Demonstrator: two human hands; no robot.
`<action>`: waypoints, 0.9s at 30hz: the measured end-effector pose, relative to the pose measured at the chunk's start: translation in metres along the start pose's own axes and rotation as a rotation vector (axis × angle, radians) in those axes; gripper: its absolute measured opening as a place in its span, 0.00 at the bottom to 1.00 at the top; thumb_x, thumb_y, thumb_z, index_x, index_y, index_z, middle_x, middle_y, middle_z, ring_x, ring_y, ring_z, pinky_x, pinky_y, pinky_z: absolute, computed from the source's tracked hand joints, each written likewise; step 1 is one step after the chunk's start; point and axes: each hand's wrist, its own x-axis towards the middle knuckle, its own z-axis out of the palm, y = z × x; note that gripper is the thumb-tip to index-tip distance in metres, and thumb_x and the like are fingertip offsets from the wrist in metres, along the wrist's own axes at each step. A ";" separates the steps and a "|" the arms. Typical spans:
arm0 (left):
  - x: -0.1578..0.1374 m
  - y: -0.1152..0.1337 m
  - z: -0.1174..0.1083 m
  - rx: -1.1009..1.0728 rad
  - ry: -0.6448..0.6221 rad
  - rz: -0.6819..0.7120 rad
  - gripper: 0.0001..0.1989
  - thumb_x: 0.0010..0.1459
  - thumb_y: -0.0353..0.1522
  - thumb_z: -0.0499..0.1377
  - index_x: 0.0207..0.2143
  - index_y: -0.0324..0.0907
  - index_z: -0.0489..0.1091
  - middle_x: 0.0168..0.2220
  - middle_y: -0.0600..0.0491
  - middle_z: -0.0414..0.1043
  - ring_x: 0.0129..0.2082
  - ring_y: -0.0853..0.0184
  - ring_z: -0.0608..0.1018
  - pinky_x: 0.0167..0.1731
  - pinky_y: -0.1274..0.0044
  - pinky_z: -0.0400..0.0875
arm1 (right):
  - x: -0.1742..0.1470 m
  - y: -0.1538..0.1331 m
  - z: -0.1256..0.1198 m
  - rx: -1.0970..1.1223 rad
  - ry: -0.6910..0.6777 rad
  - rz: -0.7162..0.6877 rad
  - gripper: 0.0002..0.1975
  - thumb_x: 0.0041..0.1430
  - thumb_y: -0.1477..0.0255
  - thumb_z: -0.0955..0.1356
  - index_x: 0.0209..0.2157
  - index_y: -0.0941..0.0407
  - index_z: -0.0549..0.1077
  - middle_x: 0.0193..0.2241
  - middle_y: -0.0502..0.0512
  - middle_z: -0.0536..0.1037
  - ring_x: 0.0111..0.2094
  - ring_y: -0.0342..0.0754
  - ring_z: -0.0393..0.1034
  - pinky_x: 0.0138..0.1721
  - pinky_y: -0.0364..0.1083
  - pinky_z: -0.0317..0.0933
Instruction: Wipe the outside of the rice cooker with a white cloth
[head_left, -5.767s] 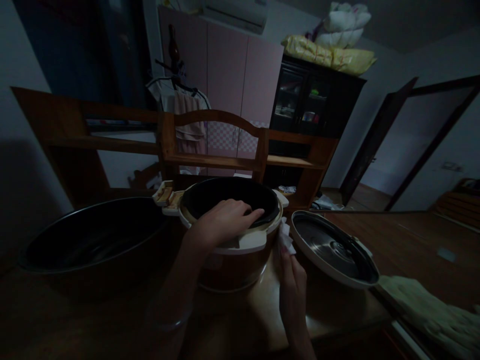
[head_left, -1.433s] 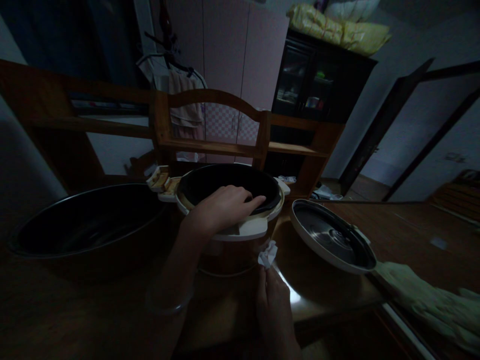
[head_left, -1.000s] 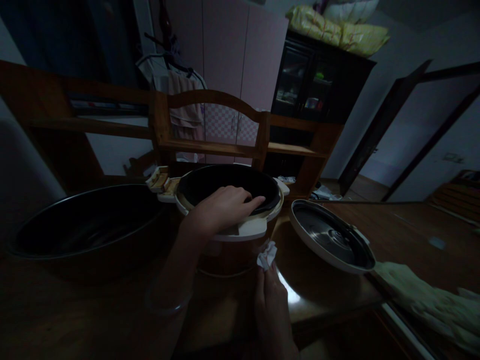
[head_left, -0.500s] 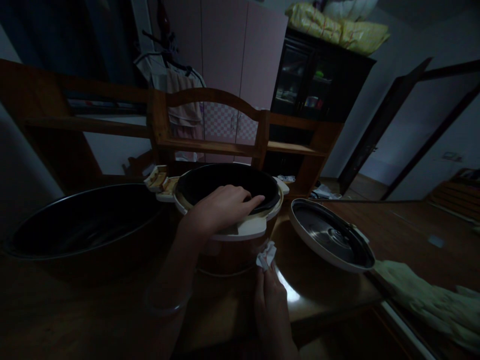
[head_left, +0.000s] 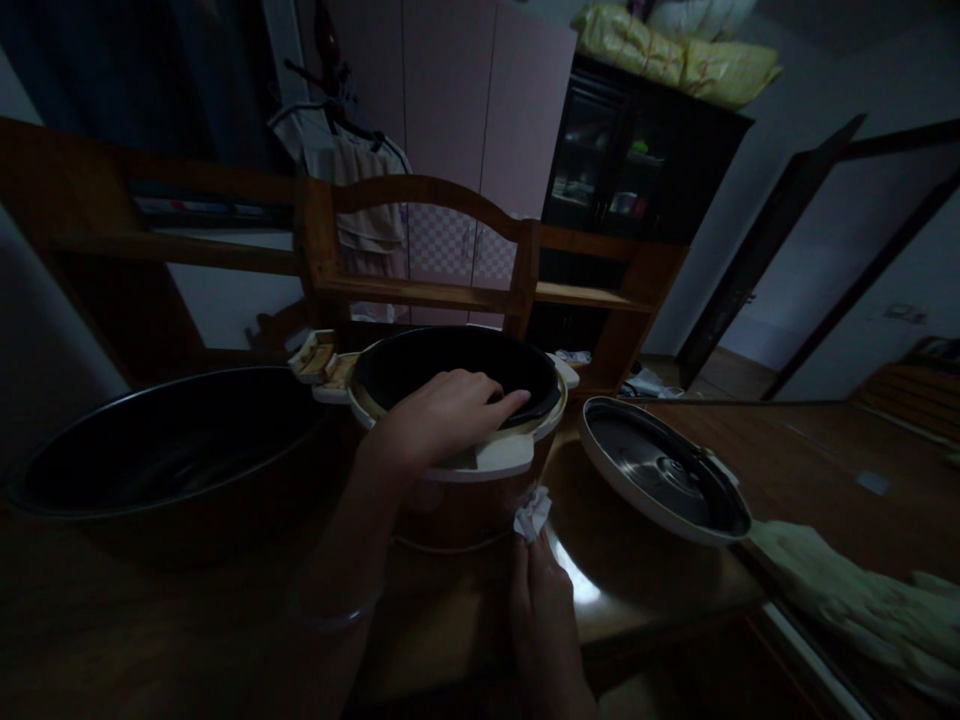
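Dim room, shiny tabletop. Cooker in the middle; lid already off, lying right. Left fingers bent over the cooker's near rim, grip hidden. Right fingers pinched on white paper, not yet put down. How much left, cannot tell.

1 crumpled white tissue is beside the open cooker.

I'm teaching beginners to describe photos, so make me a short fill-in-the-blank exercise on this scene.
1. The right hand holds a crumpled, thin tissue whose colour is ____.
2. Seen from the camera, a deep, rounded black pan stands to the ____ of the round brown cooker with cream handles.
3. The round, cream-edged lid lies to the cooker's ____.
4. The cooker's rounded inner pot is coloured ____.

Missing words: white; left; right; black.
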 end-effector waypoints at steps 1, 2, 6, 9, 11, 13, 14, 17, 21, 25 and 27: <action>0.000 0.000 0.000 0.015 0.007 0.021 0.24 0.69 0.40 0.39 0.59 0.50 0.66 0.47 0.48 0.76 0.44 0.57 0.77 0.39 0.70 0.65 | 0.000 -0.001 -0.001 0.011 -0.015 0.018 0.22 0.69 0.67 0.55 0.58 0.58 0.68 0.58 0.63 0.69 0.62 0.56 0.59 0.60 0.57 0.58; -0.001 0.000 -0.001 0.035 0.015 0.043 0.23 0.69 0.39 0.40 0.60 0.50 0.65 0.47 0.47 0.76 0.44 0.56 0.77 0.39 0.70 0.65 | 0.000 -0.002 -0.002 0.024 -0.028 0.033 0.22 0.69 0.67 0.55 0.58 0.57 0.68 0.57 0.63 0.70 0.61 0.55 0.61 0.59 0.56 0.58; -0.002 -0.001 0.001 0.065 0.021 0.065 0.23 0.69 0.37 0.41 0.61 0.50 0.63 0.47 0.47 0.76 0.44 0.56 0.77 0.39 0.71 0.65 | -0.001 -0.008 -0.006 0.090 -0.037 0.091 0.21 0.69 0.65 0.56 0.55 0.55 0.71 0.54 0.61 0.73 0.58 0.55 0.65 0.57 0.54 0.60; -0.001 -0.003 0.003 0.027 0.028 0.038 0.21 0.69 0.37 0.43 0.60 0.53 0.64 0.48 0.49 0.76 0.45 0.58 0.77 0.39 0.72 0.65 | -0.004 -0.010 -0.011 0.153 0.022 0.138 0.20 0.68 0.61 0.57 0.47 0.53 0.77 0.46 0.59 0.79 0.49 0.57 0.73 0.48 0.52 0.66; -0.001 -0.004 0.004 0.022 0.034 0.039 0.21 0.68 0.36 0.44 0.60 0.53 0.64 0.49 0.50 0.75 0.46 0.57 0.77 0.40 0.72 0.64 | -0.006 -0.009 -0.016 0.180 0.084 0.158 0.21 0.67 0.59 0.58 0.45 0.52 0.79 0.41 0.59 0.81 0.43 0.57 0.75 0.43 0.50 0.68; 0.000 -0.004 0.004 0.027 0.028 0.048 0.21 0.68 0.35 0.44 0.61 0.54 0.62 0.49 0.50 0.75 0.46 0.57 0.77 0.40 0.72 0.64 | -0.006 -0.007 -0.023 0.190 0.146 0.179 0.23 0.67 0.58 0.58 0.47 0.54 0.78 0.41 0.61 0.81 0.42 0.57 0.75 0.41 0.50 0.67; 0.000 -0.003 0.004 0.024 0.027 0.051 0.22 0.68 0.36 0.44 0.61 0.54 0.62 0.49 0.50 0.75 0.46 0.57 0.77 0.39 0.72 0.64 | -0.004 -0.007 -0.027 0.191 0.175 0.187 0.24 0.67 0.57 0.58 0.50 0.56 0.76 0.42 0.62 0.80 0.43 0.58 0.75 0.42 0.50 0.67; -0.001 -0.002 0.002 -0.028 0.031 0.021 0.21 0.69 0.39 0.43 0.59 0.54 0.66 0.47 0.51 0.77 0.44 0.58 0.78 0.38 0.72 0.64 | 0.005 -0.010 -0.038 0.206 0.232 0.171 0.27 0.67 0.56 0.58 0.55 0.59 0.72 0.49 0.65 0.77 0.49 0.58 0.72 0.48 0.52 0.64; -0.002 -0.001 0.002 -0.063 0.045 -0.007 0.23 0.69 0.42 0.41 0.56 0.54 0.69 0.46 0.52 0.77 0.44 0.58 0.78 0.39 0.72 0.64 | 0.019 -0.028 -0.047 0.171 0.250 0.084 0.27 0.68 0.58 0.57 0.59 0.58 0.67 0.54 0.64 0.73 0.56 0.58 0.67 0.53 0.54 0.61; -0.002 -0.003 0.003 0.047 0.048 0.071 0.22 0.69 0.37 0.42 0.61 0.52 0.63 0.49 0.49 0.75 0.45 0.57 0.77 0.39 0.72 0.64 | 0.025 -0.052 -0.044 0.107 0.252 -0.080 0.24 0.70 0.63 0.56 0.63 0.56 0.61 0.60 0.61 0.66 0.62 0.57 0.58 0.58 0.56 0.57; -0.001 -0.005 0.005 0.063 0.053 0.076 0.22 0.69 0.36 0.43 0.61 0.52 0.62 0.49 0.49 0.75 0.45 0.57 0.77 0.39 0.72 0.64 | 0.027 -0.060 -0.040 0.080 0.213 -0.194 0.24 0.70 0.67 0.56 0.65 0.54 0.58 0.64 0.58 0.61 0.65 0.55 0.53 0.62 0.58 0.53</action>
